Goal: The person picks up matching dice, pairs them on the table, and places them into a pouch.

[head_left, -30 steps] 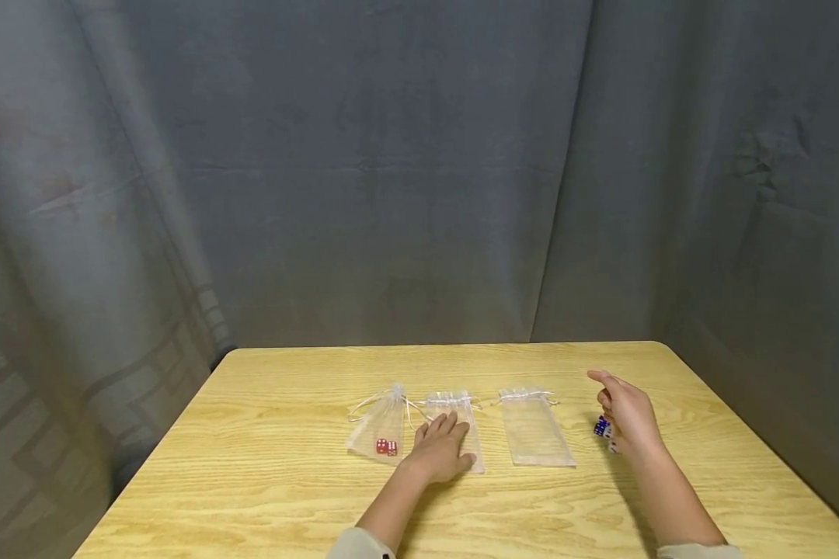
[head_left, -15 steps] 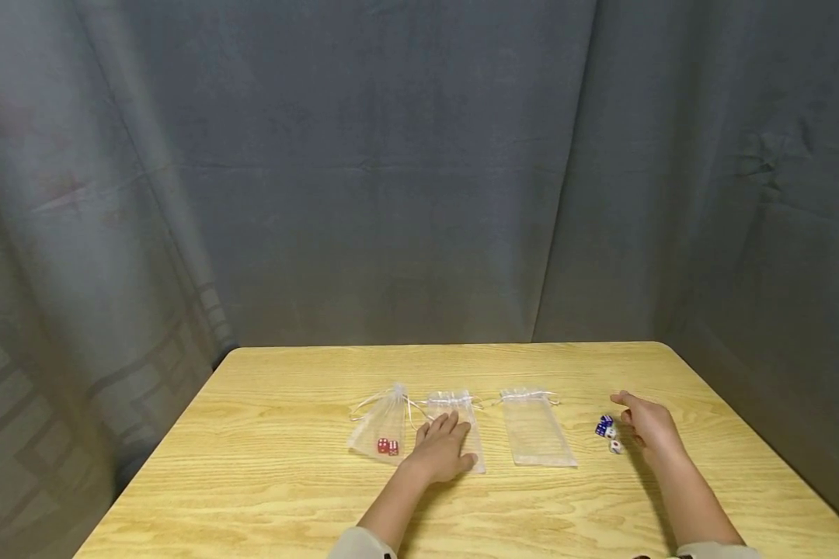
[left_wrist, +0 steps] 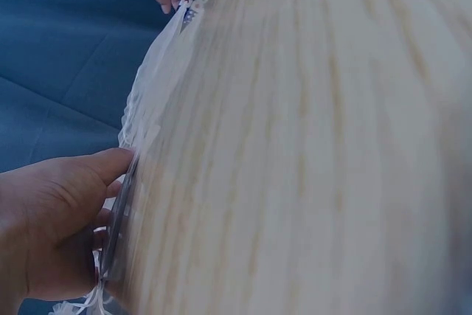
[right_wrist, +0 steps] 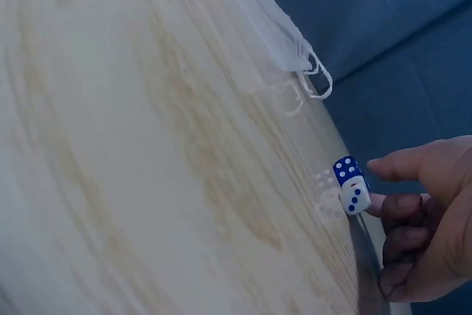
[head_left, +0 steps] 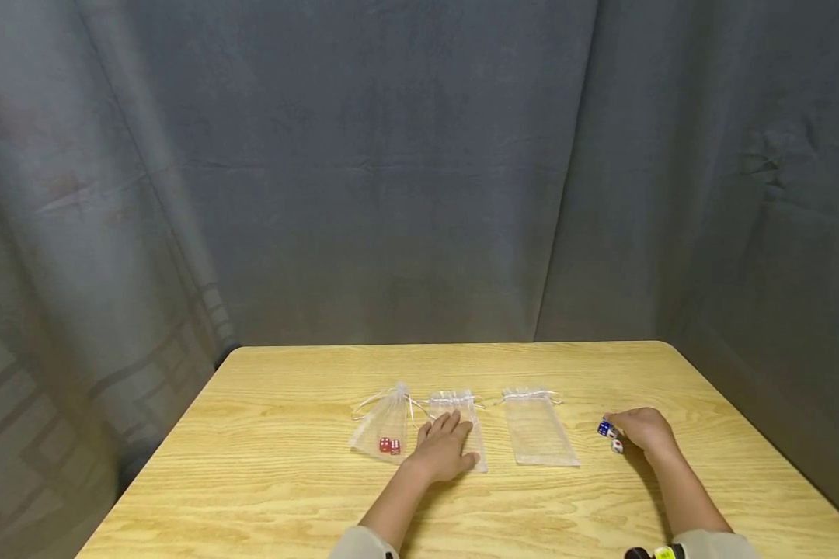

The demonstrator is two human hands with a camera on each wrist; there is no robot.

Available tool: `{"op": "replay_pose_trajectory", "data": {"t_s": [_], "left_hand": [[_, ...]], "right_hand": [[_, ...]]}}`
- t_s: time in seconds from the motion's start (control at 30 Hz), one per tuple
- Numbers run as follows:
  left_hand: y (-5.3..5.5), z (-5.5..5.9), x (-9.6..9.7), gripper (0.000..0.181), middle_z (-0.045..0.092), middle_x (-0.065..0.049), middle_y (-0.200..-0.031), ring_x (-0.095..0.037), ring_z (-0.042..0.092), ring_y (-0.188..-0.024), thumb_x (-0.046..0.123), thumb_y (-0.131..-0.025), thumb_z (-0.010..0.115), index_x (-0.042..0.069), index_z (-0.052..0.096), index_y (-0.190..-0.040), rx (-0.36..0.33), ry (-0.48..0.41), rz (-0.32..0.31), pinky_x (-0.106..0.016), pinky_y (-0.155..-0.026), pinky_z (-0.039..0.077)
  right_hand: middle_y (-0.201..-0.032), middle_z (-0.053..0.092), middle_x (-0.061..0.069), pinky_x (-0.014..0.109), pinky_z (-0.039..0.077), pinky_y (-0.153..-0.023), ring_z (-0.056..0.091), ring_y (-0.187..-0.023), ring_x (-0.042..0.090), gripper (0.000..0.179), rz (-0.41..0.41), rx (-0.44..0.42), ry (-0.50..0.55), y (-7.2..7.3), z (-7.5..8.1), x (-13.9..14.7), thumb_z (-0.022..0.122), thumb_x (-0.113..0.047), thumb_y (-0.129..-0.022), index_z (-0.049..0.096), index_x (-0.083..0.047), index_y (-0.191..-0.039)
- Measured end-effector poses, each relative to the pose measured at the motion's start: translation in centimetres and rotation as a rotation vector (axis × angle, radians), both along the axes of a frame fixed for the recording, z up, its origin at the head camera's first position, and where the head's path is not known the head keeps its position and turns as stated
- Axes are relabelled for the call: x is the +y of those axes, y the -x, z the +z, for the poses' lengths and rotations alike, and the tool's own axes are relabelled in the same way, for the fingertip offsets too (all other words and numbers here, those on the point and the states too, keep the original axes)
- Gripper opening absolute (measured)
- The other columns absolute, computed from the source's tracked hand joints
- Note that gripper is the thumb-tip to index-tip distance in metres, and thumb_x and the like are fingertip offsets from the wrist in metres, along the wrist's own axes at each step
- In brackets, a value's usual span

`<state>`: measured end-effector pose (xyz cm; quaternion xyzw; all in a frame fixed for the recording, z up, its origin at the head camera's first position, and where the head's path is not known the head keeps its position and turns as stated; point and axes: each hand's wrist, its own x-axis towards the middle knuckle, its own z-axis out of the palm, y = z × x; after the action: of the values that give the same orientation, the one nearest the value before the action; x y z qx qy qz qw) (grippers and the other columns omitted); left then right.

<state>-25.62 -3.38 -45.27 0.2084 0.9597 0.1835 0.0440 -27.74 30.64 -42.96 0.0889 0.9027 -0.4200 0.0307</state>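
In the head view, my left hand (head_left: pixel 442 452) lies spread on the middle organza bag (head_left: pixel 472 446), pressing it to the table. Its thumb (left_wrist: pixel 110 164) shows in the left wrist view. My right hand (head_left: pixel 645 431) is low at the right, its fingertips at the blue dice (head_left: pixel 604 428). White dice (head_left: pixel 617 446) lie against them. In the right wrist view, two fingertips come up close to a blue die (right_wrist: pixel 346 170) and a white die (right_wrist: pixel 356 197), while the remaining fingers curl under. Whether they pinch a die is hidden.
Left of my left hand, a drawstring bag (head_left: pixel 370 436) gathered at the neck holds red dice (head_left: pixel 389 446). A flat bag (head_left: pixel 541 431) lies between my hands. The wooden table (head_left: pixel 308 497) ends at a grey curtain (head_left: pixel 391 194).
My right hand moved right, away from above the dice, then came down and in to the blue ones. My left hand stays on the middle bag.
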Motion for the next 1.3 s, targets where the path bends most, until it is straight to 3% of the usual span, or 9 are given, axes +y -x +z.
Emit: {"op": "replay_pose_trajectory", "data": {"t_s": [0.17, 0.8, 0.93, 1.1, 1.2, 1.3], "left_hand": [[-0.1, 0.2, 0.0, 0.055, 0.028, -0.012, -0.148, -0.029, 0.022, -0.135, 0.038, -0.091, 0.054, 0.013, 0.042, -0.138, -0.002, -0.001, -0.001, -0.051, -0.105, 0.017], [-0.1, 0.3, 0.1, 0.055, 0.028, -0.013, -0.148, -0.029, 0.022, -0.135, 0.037, -0.091, 0.054, 0.012, 0.042, -0.138, -0.005, -0.004, 0.003, -0.051, -0.105, 0.017], [0.0, 0.2, 0.1, 0.055, 0.028, -0.012, -0.148, -0.029, 0.022, -0.135, 0.038, -0.091, 0.054, 0.013, 0.042, -0.138, -0.005, -0.002, -0.001, -0.051, -0.105, 0.017], [0.0, 0.0, 0.1, 0.056, 0.027, -0.012, -0.148, -0.029, 0.022, -0.135, 0.039, -0.091, 0.054, 0.013, 0.041, -0.139, -0.003, 0.004, 0.003, -0.051, -0.105, 0.017], [0.1, -0.1, 0.0, 0.056, 0.028, -0.012, -0.148, -0.029, 0.022, -0.135, 0.039, -0.09, 0.054, 0.013, 0.042, -0.139, -0.001, 0.005, 0.006, -0.051, -0.105, 0.017], [0.2, -0.2, 0.0, 0.056, 0.028, -0.012, -0.148, -0.029, 0.022, -0.135, 0.039, -0.09, 0.055, 0.013, 0.042, -0.138, 0.0, 0.002, 0.008, -0.051, -0.105, 0.017]], "right_hand": [[-0.105, 0.055, 0.037, 0.056, 0.038, -0.082, 0.046, -0.098, 0.054, 0.042, 0.009, 0.045, -0.11, 0.0, 0.1, -0.1, 0.057, -0.024, -0.085, 0.063, 0.016, -0.097], [-0.087, 0.063, 0.027, 0.041, 0.042, -0.064, 0.056, -0.077, 0.037, 0.037, -0.016, 0.074, -0.217, 0.2, 0.0, -0.2, 0.056, -0.023, -0.085, 0.065, 0.012, -0.089], [-0.071, 0.063, 0.013, 0.033, 0.039, -0.054, 0.054, -0.064, 0.025, 0.033, -0.041, 0.102, -0.226, -0.3, 0.1, -0.5, 0.054, -0.021, -0.087, 0.067, 0.009, -0.086], [-0.057, 0.053, 0.0, 0.03, 0.032, -0.047, 0.043, -0.05, 0.017, 0.027, -0.057, 0.145, -0.197, -0.7, 0.5, -1.0, 0.054, -0.02, -0.087, 0.064, 0.0, -0.071], [-0.053, 0.05, -0.001, 0.029, 0.031, -0.045, 0.04, -0.047, 0.015, 0.027, -0.044, 0.16, -0.177, -1.0, 0.9, -1.4, 0.053, -0.02, -0.088, 0.064, 0.001, -0.074], [-0.054, 0.052, 0.001, 0.029, 0.032, -0.045, 0.04, -0.046, 0.015, 0.03, -0.026, 0.176, -0.168, -1.3, 1.3, -1.9, 0.053, -0.02, -0.089, 0.066, 0.007, -0.088]]}}
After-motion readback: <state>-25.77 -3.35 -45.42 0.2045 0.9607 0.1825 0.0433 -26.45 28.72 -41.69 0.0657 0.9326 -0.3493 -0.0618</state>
